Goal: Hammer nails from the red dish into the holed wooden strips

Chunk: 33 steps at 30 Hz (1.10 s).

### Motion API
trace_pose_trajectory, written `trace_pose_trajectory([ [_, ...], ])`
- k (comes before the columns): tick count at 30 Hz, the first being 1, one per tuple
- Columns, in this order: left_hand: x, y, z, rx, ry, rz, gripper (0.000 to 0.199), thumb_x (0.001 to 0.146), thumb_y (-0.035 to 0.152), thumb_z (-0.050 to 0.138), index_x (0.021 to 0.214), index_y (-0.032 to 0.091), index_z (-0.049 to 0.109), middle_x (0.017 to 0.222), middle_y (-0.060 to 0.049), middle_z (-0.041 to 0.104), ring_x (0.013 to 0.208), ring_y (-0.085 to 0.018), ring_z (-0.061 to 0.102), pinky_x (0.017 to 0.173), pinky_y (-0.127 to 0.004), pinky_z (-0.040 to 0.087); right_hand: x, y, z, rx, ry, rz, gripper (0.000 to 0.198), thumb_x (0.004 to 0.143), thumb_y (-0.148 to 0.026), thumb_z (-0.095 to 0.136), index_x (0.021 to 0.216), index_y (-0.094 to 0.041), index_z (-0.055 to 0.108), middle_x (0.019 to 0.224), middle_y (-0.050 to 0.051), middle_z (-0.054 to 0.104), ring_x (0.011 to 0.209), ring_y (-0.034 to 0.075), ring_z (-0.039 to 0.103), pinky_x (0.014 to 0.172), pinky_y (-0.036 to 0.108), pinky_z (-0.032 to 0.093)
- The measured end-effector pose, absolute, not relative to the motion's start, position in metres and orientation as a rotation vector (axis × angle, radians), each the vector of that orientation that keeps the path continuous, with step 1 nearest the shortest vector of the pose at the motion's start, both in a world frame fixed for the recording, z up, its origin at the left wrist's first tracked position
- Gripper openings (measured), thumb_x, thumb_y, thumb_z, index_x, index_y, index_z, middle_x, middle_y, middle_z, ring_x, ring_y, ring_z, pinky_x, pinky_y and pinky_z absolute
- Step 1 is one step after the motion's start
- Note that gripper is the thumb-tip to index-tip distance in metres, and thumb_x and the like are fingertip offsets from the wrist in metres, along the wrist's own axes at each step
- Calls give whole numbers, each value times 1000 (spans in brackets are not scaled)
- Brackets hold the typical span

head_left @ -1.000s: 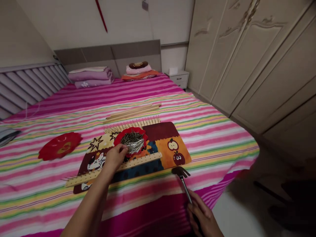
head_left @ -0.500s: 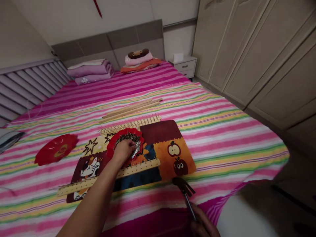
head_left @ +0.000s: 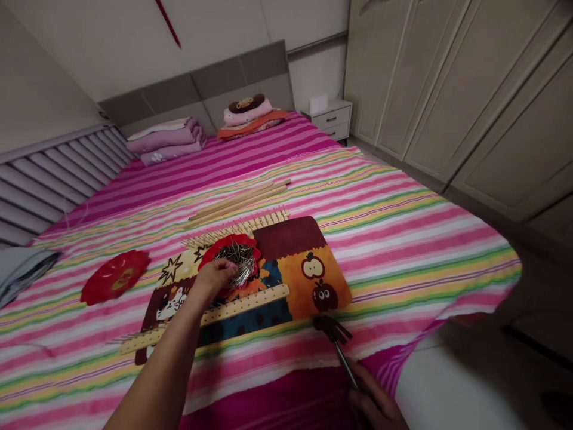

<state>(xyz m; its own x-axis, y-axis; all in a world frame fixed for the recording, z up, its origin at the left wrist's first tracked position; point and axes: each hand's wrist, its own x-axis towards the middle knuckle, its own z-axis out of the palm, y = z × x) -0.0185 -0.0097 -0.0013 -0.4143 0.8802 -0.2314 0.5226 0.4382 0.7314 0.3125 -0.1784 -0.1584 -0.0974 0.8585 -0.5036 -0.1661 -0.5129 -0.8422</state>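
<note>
My left hand point(head_left: 215, 279) is over the near left side of a red scalloped plate point(head_left: 256, 251), its fingers pinched together at a heap of nails point(head_left: 242, 258). Whatever lies between the fingertips is too small to make out. My right hand point(head_left: 375, 395), low at the right, is wrapped round the handle of a claw hammer point(head_left: 342, 357); the dark head points away from me by the mat's near edge. Between my left forearm and the mat's middle lies a wooden strip point(head_left: 250, 303) with rows of holes, nails sticking out at its left end.
Under the plate is a patterned mat point(head_left: 286, 234) on the striped bed sheet point(head_left: 403, 239). Behind the plate lies another strip point(head_left: 268, 221) bristling with nails, then plain wooden strips point(head_left: 242, 200). A second red plate point(head_left: 115, 276) sits at left. Folded bedding point(head_left: 168, 142) is at the headboard.
My left hand has drawn back slightly toward the near left side of the nail heap. The hammer stays in my right hand in nearly the same place. The view has shifted a little.
</note>
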Motion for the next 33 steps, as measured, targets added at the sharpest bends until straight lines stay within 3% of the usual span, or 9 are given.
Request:
trace_pose_trajectory([
  [6, -18, -23, 3, 991, 1956, 959, 39, 39, 44, 73, 61, 15, 59, 49, 4, 53, 44, -8, 44, 45, -23, 35, 314, -175, -148, -1326, -800, 1777, 41, 72, -33, 65, 113, -27, 67, 118, 3, 66, 115, 24, 55, 93, 29, 44],
  [12, -17, -33, 12, 1020, 1951, 1067, 35, 42, 42, 72, 62, 16, 59, 54, 4, 55, 49, -9, 47, 50, -23, 39, 310, -176, -140, -1302, -678, 1794, 43, 69, -38, 70, 111, -27, 67, 110, 2, 68, 103, 21, 60, 82, 24, 48],
  [17, 0, -64, 18, 1299, 2091, 804, 22, 54, 39, 65, 61, 19, 60, 57, 4, 59, 56, -11, 51, 56, -23, 38, 303, -177, -138, -1265, -624, 1715, 45, 64, -44, 74, 105, -25, 70, 92, 3, 70, 95, 23, 61, 81, 29, 48],
  [25, 21, -102, -30, 1430, 2228, 450, 5, 61, 25, 53, 60, 22, 57, 55, 5, 58, 55, -12, 51, 59, -22, 37, 305, -175, -138, -1329, -673, 1710, 44, 65, -38, 71, 106, -22, 69, 74, 2, 68, 78, 22, 64, 61, 25, 51],
  [29, 19, -104, -40, 1323, 2171, 543, 15, 63, 29, 53, 71, 22, 63, 57, 5, 59, 54, -12, 52, 57, -22, 38, 309, -173, -138, -1316, -738, 1723, 42, 66, -37, 71, 105, -23, 70, 83, 2, 69, 83, 21, 63, 69, 26, 50],
  [33, 23, -101, -35, 1392, 2220, 321, 12, 66, 24, 50, 68, 21, 62, 54, 4, 56, 52, -12, 49, 55, -22, 35, 309, -173, -137, -1328, -725, 1722, 46, 65, -41, 71, 107, -23, 69, 85, 2, 70, 82, 20, 62, 71, 27, 50],
])
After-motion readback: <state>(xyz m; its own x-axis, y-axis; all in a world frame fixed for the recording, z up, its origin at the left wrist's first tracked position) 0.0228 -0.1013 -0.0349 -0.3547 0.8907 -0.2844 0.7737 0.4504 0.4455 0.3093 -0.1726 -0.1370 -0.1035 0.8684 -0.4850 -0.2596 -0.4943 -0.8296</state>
